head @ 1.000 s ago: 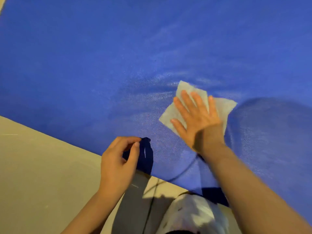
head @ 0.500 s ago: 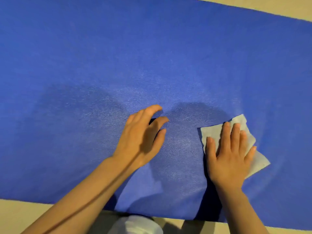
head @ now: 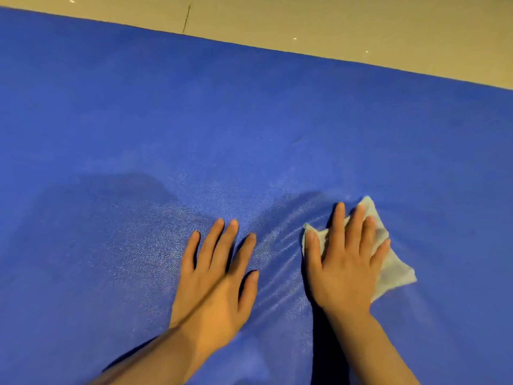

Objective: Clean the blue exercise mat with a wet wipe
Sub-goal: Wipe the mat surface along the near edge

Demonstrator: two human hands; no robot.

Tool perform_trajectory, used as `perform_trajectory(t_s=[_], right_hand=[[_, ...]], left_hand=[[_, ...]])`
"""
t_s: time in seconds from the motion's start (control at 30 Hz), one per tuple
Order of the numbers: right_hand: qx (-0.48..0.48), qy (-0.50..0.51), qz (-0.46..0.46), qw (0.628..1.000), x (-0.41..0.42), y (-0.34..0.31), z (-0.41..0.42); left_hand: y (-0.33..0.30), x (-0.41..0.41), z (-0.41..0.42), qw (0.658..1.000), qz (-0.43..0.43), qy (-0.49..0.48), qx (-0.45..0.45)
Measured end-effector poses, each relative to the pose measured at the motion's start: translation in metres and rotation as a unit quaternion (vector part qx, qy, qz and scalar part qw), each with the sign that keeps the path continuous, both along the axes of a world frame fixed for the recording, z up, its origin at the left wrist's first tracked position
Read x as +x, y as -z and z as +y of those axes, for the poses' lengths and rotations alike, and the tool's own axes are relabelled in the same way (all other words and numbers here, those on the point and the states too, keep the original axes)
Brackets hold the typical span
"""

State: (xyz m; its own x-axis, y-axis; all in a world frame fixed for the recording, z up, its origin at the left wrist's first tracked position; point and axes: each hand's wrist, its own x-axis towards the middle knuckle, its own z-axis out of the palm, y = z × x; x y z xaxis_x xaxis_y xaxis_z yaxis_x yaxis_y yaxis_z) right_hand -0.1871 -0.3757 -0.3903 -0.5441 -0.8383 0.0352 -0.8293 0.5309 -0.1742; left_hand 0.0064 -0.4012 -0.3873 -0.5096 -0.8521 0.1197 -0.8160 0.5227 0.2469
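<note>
The left hand (head: 219, 276) has flattened onto the blue mat (head: 249, 129); the right hand (head: 344, 262), fingers straight, presses the wet wipe (head: 394, 270) at lower right.

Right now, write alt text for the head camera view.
A person's right hand presses a crumpled pale wet wipe flat against a blue foam exercise mat, fingers straight. The left hand rests open on the mat beside it, apart from the wipe. Beige tiled floor shows beyond the mat's far edge.
</note>
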Motion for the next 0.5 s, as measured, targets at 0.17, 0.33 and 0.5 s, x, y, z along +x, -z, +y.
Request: perform_trajectory(t_s=[0.17, 0.33, 0.5], right_hand=[[-0.04, -0.082, 0.023, 0.996, -0.005, 0.004, -0.109], [-0.063, -0.16, 0.031, 0.985, -0.012, 0.006, -0.103], [-0.021, -0.04, -0.064, 0.997, -0.029, -0.004, -0.025]], left_hand=[[-0.001, -0.001, -0.003, 1.0, -0.003, 0.003, 0.0], [-0.002, -0.003, -0.002, 1.0, -0.006, 0.0, -0.009], [-0.001, -0.001, -0.003, 1.0, -0.006, -0.001, -0.008]])
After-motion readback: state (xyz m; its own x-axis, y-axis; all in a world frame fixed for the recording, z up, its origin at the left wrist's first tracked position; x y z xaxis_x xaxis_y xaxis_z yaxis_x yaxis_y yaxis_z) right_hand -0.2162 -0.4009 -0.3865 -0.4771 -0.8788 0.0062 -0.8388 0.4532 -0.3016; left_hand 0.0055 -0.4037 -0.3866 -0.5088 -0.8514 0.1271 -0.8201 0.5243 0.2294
